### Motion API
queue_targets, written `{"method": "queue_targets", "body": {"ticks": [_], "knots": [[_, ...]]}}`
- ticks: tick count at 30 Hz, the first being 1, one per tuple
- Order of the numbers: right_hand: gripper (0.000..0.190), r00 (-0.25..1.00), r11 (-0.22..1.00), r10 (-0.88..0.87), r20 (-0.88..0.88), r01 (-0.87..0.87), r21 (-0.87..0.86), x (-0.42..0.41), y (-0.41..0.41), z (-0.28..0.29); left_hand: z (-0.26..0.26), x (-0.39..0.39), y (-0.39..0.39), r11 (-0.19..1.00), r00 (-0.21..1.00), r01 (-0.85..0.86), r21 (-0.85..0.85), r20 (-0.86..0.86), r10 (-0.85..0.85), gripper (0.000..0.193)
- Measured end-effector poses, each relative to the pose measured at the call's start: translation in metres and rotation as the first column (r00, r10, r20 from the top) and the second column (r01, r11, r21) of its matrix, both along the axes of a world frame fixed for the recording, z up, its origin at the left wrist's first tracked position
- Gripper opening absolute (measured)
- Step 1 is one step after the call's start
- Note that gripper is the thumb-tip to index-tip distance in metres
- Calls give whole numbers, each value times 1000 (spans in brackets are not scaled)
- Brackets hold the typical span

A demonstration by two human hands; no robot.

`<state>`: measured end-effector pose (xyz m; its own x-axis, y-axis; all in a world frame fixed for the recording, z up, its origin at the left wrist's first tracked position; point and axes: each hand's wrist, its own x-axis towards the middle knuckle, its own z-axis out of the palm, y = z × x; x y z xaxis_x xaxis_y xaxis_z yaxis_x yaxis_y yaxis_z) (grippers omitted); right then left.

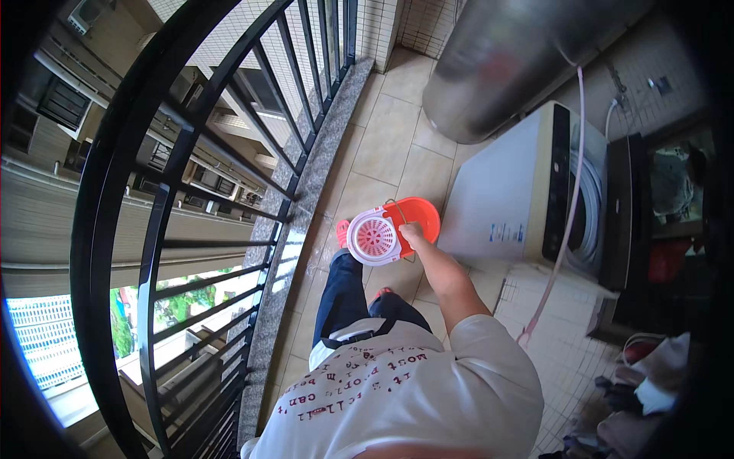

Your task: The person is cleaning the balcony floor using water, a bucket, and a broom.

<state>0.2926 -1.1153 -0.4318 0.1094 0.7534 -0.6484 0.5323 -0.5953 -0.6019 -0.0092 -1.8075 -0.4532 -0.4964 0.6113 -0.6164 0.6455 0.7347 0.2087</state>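
Note:
In front of me is a red plastic mop bucket (429,221). A pale pink wringer basket (375,236) with a slotted red bottom covers the bucket's left half. My right hand (411,233) is closed around the bucket's thin curved handle (397,209), over the open red half. The arm reaches forward, nearly straight. Beside the bucket's left end shows my left foot in a red slipper (342,233); the other red slipper (383,292) is partly under my trouser leg. My left hand is out of view.
Along the left runs a black metal railing (155,246) on a grey granite curb (298,229), with a drop beyond. On the right stand a washing machine (493,189) and a large metal cylinder (487,74). A pink hose (567,229) hangs down. Clothes (648,396) lie at lower right.

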Motion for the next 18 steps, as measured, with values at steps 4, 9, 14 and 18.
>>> {"method": "queue_targets", "body": {"ticks": [4,9,14,18], "knots": [[16,980,982,187,73,-189,16,-48,76,11,-8,-28,95,878,852,-471,-80,218,477,23],[17,962,987,156,226,-161,5,-6,161,-28,138,-53,381,849,830,-484,-213,196,522,27],[17,957,978,205,204,-190,-89,-5,238,-30,121,-81,432,801,730,-592,-90,361,580,26],[18,946,960,262,191,-235,-153,-25,287,-27,52,-78,405,649,543,-741,-171,417,729,25]]}}
